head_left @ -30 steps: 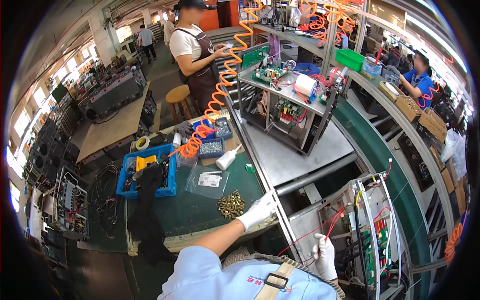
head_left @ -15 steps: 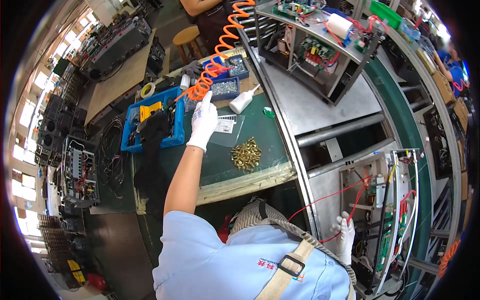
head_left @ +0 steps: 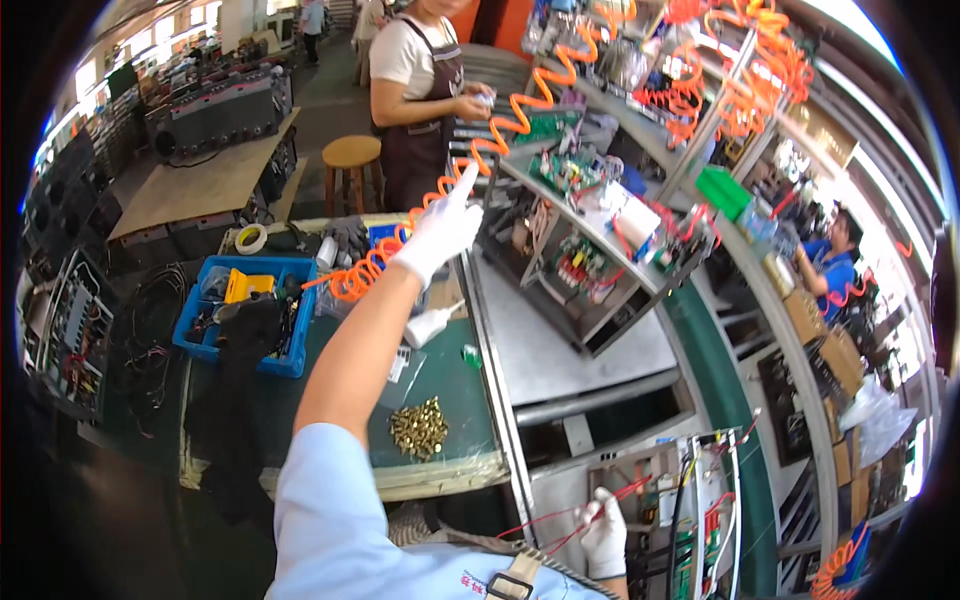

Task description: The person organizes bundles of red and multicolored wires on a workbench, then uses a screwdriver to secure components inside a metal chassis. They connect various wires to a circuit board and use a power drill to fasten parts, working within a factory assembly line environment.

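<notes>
Head view: the orange coiled air hose (head_left: 480, 150) runs in bright spiral loops from the blue parts bin (head_left: 250, 315) up toward the overhead rack. The gloved left hand (head_left: 440, 228), fingers extended and loosely open, touches the hose mid-run. Well right of the bin, the gloved right hand (head_left: 603, 530) pinches red wires (head_left: 560, 520) at the open chassis (head_left: 690, 510).

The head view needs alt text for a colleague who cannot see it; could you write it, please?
A person's gloved left hand reaches up to an orange coiled hose above a green workbench, while the gloved right hand touches red wires at an open electronics chassis.
</notes>
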Demonstrator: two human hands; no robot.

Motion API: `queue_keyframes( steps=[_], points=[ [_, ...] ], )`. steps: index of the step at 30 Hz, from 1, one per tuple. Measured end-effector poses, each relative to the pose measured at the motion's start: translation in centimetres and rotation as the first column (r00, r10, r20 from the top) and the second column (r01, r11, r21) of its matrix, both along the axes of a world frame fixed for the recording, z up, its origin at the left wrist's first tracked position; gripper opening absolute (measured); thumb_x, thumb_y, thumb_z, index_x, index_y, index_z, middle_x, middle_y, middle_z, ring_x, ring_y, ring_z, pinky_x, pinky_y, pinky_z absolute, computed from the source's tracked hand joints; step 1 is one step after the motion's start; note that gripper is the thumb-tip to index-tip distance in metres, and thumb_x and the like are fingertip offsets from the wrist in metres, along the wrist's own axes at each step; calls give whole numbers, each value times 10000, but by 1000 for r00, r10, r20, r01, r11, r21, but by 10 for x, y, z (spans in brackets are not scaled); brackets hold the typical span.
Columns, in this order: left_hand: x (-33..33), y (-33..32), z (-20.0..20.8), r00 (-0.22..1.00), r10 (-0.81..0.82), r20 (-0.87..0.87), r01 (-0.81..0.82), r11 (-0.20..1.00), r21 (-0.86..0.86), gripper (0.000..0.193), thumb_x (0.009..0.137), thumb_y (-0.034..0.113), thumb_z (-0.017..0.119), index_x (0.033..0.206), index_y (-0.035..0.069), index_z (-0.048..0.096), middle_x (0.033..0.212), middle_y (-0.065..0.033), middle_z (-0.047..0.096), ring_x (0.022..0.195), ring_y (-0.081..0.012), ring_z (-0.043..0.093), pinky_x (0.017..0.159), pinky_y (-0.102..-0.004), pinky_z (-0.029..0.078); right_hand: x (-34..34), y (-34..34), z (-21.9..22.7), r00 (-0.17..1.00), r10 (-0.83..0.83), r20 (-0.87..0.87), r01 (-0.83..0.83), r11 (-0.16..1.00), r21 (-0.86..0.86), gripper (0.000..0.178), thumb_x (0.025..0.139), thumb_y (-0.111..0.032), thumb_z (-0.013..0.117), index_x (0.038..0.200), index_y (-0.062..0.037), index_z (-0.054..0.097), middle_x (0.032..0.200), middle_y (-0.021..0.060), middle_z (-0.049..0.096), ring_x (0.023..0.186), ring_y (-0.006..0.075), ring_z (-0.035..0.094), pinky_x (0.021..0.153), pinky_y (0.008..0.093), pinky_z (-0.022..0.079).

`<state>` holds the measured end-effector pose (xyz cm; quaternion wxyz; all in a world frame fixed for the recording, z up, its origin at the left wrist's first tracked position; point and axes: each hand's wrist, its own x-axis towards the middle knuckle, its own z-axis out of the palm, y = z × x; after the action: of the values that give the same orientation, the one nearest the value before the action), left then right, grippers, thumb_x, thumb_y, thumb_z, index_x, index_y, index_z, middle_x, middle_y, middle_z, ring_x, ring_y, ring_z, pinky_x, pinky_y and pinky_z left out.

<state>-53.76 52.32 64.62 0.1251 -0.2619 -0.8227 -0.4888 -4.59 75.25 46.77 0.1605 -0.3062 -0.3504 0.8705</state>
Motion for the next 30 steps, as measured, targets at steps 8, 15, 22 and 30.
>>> queue_keyframes(
  steps=[8, 15, 22, 30],
  points=[
    [128, 12, -57, 878, -299, 375, 397, 892, -218, 474, 956, 342, 476, 1348, 77, 510, 1022, -145, 613, 908, -264, 601, 791, -383, 457, 44, -17, 60, 841, 173, 513, -481, 673, 562, 280, 1006, -272, 537, 1088, -17, 619, 632, -37, 516, 498, 45, 419, 472, 215, 339],
    [188, -73, -220, 920, 251, 300, 40, 702, -711, 522, 898, 268, 478, 1387, 86, 452, 1333, -216, 513, 1161, -392, 546, 978, -510, 427, 116, -26, 12, 736, 176, 654, -542, 732, 413, 172, 1015, -114, 480, 1120, -29, 585, 619, -72, 401, 503, 36, 374, 477, 222, 353],
    [133, -116, -238, 852, 513, 109, -231, 554, -800, 481, 903, 187, 461, 1382, 165, 496, 1233, -194, 539, 1116, -394, 555, 940, -541, 431, 104, -8, -1, 596, 198, 778, -751, 480, 453, 218, 996, -155, 522, 1152, -39, 618, 628, -16, 498, 542, 70, 471, 513, 259, 390],
    [110, -77, -285, 922, 383, -52, -267, 535, -802, 411, 879, 193, 492, 1276, 180, 600, 1231, -172, 585, 1204, -346, 516, 1003, -491, 405, 62, -29, 30, 439, 170, 882, -868, 334, 368, 290, 979, -251, 537, 1180, -69, 642, 819, 163, 673, 723, 274, 648, 667, 372, 494]
  ],
)
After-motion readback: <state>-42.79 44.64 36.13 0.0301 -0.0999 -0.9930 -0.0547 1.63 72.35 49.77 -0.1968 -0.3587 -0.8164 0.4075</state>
